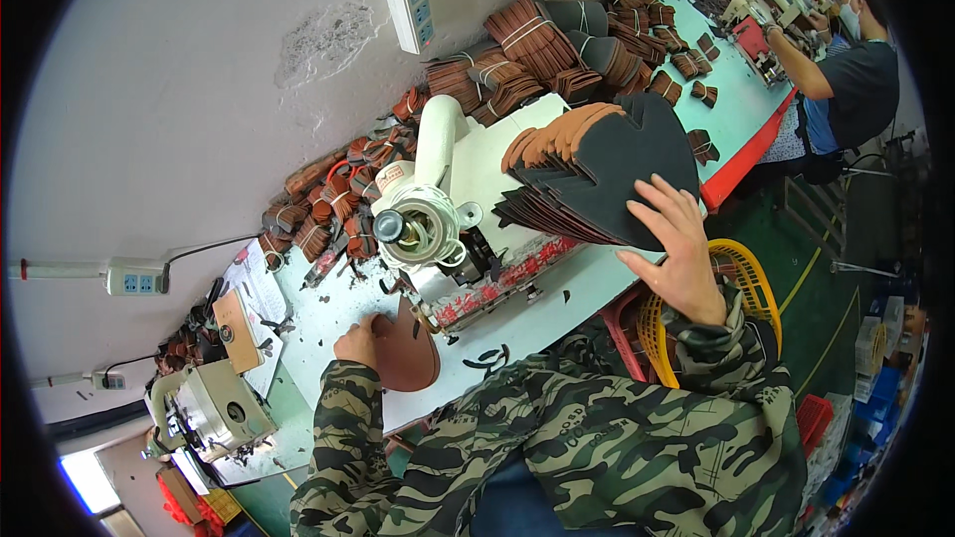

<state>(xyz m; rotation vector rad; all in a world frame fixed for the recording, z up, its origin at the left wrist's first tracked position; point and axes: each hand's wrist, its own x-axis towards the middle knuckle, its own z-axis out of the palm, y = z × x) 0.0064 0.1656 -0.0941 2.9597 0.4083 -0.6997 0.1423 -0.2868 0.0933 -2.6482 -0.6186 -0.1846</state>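
My left hand (356,341) is closed on the edge of a brown leather piece (413,358) with a rounded end, beside the front of a cream leather-working machine (428,239). The piece's far corner reaches the machine's working end. My right hand (681,259) has its fingers spread and lies with the fingertips on the dark top sheet of a fanned stack of cut leather pieces (642,164). Brown undersides show along the stack's upper left edge. The stack rests on the machine's flat top at the right.
Bundles of tied leather pieces (522,35) line the wall behind the machine. Black offcuts (487,358) lie on the table near me. A yellow basket (761,288) stands by my right arm. Another machine (214,413) is at the left; a person (856,70) works at the far right.
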